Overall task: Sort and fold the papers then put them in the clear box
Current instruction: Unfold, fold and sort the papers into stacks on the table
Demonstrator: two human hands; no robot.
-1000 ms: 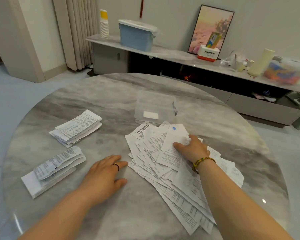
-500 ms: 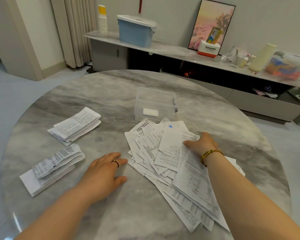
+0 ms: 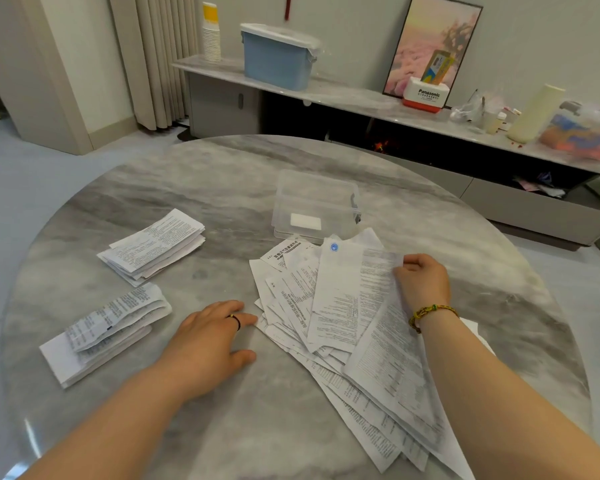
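A loose heap of printed paper sheets (image 3: 329,306) is fanned across the round marble table (image 3: 222,174). My right hand (image 3: 423,282) pinches the top edge of a long sheet (image 3: 388,341) lying on the heap's right side. My left hand (image 3: 212,341) lies flat on the table, its fingertips touching the heap's left edge. Behind the heap stands the clear box (image 3: 316,206) with a white label on its front. Two stacks of folded papers lie to the left, one farther back (image 3: 153,247) and one nearer (image 3: 104,334).
Beyond the table a low marble-topped sideboard (image 3: 361,98) carries a blue lidded bin (image 3: 278,57), stacked paper cups (image 3: 211,36), a framed picture (image 3: 433,46) and small clutter. Curtains hang at the back left.
My right hand slid rightward over the heap and went from pressing flat to pinching a long sheet's upper edge. My left hand stayed on the table.
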